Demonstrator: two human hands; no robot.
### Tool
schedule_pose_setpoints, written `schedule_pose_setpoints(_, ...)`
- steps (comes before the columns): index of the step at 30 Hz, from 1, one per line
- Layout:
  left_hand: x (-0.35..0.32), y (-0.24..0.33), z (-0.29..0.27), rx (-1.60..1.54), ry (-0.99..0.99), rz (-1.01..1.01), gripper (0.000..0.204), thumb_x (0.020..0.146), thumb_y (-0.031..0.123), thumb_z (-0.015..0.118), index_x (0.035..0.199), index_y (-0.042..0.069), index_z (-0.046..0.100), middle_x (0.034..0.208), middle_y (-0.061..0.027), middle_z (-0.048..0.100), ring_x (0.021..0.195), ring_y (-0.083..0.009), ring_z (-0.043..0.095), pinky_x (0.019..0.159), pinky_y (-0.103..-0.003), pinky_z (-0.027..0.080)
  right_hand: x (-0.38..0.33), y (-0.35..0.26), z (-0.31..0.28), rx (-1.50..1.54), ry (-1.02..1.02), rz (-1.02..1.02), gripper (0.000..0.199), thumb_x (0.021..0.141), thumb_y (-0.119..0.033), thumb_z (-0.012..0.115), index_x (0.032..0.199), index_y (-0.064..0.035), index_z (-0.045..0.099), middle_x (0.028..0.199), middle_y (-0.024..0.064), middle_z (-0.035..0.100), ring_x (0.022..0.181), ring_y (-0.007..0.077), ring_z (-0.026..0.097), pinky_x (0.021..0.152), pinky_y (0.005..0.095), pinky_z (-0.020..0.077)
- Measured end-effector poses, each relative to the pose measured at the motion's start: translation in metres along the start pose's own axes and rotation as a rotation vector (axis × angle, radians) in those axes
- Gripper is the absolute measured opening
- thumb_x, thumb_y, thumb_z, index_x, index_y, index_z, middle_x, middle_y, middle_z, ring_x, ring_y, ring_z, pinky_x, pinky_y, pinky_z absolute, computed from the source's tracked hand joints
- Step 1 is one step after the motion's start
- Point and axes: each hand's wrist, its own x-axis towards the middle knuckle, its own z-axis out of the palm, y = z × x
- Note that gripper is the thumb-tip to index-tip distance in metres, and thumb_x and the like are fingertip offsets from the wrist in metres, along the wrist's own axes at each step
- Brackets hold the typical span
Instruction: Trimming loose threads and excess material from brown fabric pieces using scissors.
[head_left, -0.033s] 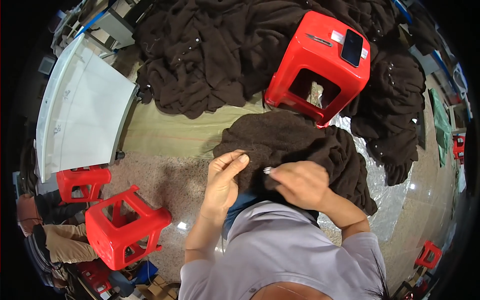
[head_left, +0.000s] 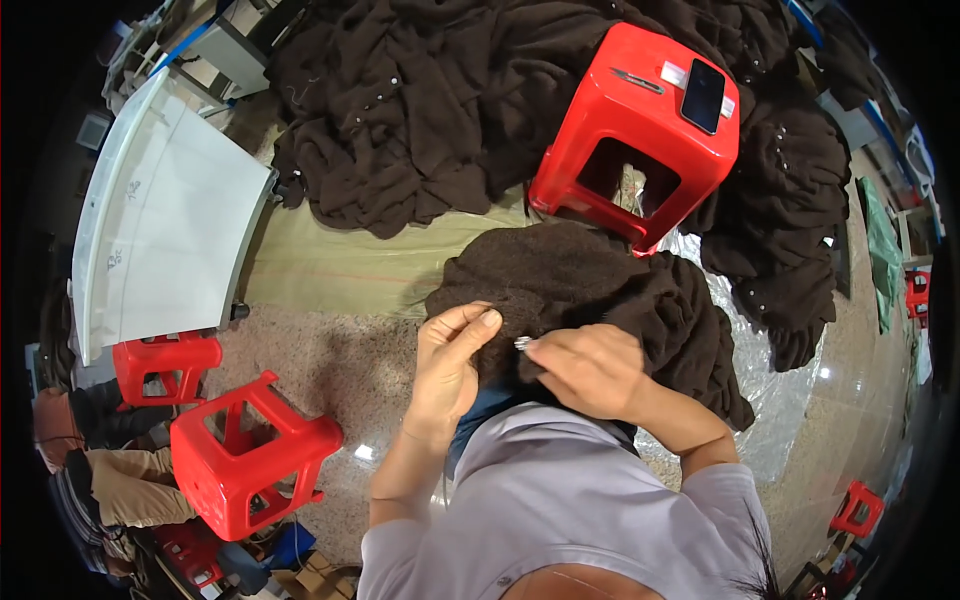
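Right now I have a dark brown knitted garment [head_left: 590,290] bunched over my lap, and both hands are at its near edge. My left hand [head_left: 450,360] lies on the knit with the fingers held loosely together, pressing the fabric flat and gripping nothing that I can make out. My right hand [head_left: 590,370] is closed in a pinch around a small silvery piece [head_left: 522,343], which sits against the cloth between the two hands; whether it is a button, a stud or a tool tip I cannot tell.

As I judge it, the work is partway: a big heap of brown garments [head_left: 420,120] lies spread beyond, some showing small pale studs, and more are piled at the right, but I cannot tell which are finished.

Just ahead stands a red plastic stool [head_left: 620,110] with a black phone [head_left: 703,95] and a small metal tool on top. It touches the far edge of my garment and crowds any reach forward. A white board [head_left: 170,230] leans at left, two more red stools [head_left: 250,450] stand beside it, and another person's legs show at the lower left.
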Motion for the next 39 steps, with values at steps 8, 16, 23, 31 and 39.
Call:
schedule_pose_setpoints(8, -0.007, -0.009, -0.008, 0.059, -0.012, 0.058, 0.014, 0.091, 0.001, 0.071, 0.104, -0.004, 0.07, 0.093, -0.0045, 0.071, 0.083, -0.0072, 0.062, 0.078, -0.021, 0.05, -0.005, 0.006, 0.026, -0.101, 0.109, -0.078, 0.046, 0.06, -0.001, 0.079, 0.105, -0.0023, 0.069, 0.092, 0.0075, 0.067, 0.064, 0.0183, 0.062, 0.053, 0.0295, 0.0457)
schedule_pose_setpoints(16, -0.006, -0.007, -0.003, 0.017, 0.011, 0.056, 0.013, 0.091, 0.001, 0.071, 0.103, -0.004, 0.07, 0.093, -0.0051, 0.071, 0.083, -0.0081, 0.063, 0.078, -0.022, 0.05, 0.001, 0.014, 0.03, -0.138, 0.052, -0.114, 0.028, 0.074, -0.009, 0.07, 0.101, -0.0011, 0.069, 0.086, 0.0063, 0.065, 0.058, 0.0147, 0.057, 0.05, 0.0266, 0.0426)
schedule_pose_setpoints(23, -0.003, -0.013, -0.016, -0.039, 0.028, 0.057, 0.012, 0.091, 0.001, 0.071, 0.102, -0.004, 0.07, 0.095, -0.006, 0.071, 0.083, -0.0086, 0.064, 0.079, -0.021, 0.05, 0.004, 0.013, 0.035, -0.106, 0.042, -0.122, 0.026, 0.074, -0.01, 0.069, 0.099, -0.0019, 0.069, 0.088, 0.0056, 0.064, 0.06, 0.0136, 0.058, 0.051, 0.027, 0.0433)
schedule_pose_setpoints(31, -0.01, -0.016, -0.009, 0.279, 0.048, 0.364, 0.013, 0.087, -0.008, 0.071, 0.099, -0.005, 0.069, 0.096, -0.0068, 0.071, 0.087, -0.0105, 0.065, 0.081, -0.023, 0.053, 0.002, 0.017, 0.043, -0.018, 0.012, -0.043, 0.024, 0.075, -0.005, 0.068, 0.099, -0.0033, 0.069, 0.09, 0.006, 0.065, 0.062, 0.0181, 0.061, 0.052, 0.0304, 0.0476)
schedule_pose_setpoints(39, -0.01, -0.005, -0.023, 0.771, -0.015, 0.557, 0.01, 0.082, -0.009, 0.074, 0.09, -0.004, 0.07, 0.084, -0.011, 0.072, 0.077, -0.0143, 0.069, 0.072, -0.025, 0.055, 0.011, 0.015, 0.037, 0.135, -0.281, 0.16, 0.019, 0.078, -0.003, 0.067, 0.096, -0.0022, 0.06, 0.077, 0.0088, 0.052, 0.061, 0.0277, 0.062, 0.05, 0.0375, 0.0488)
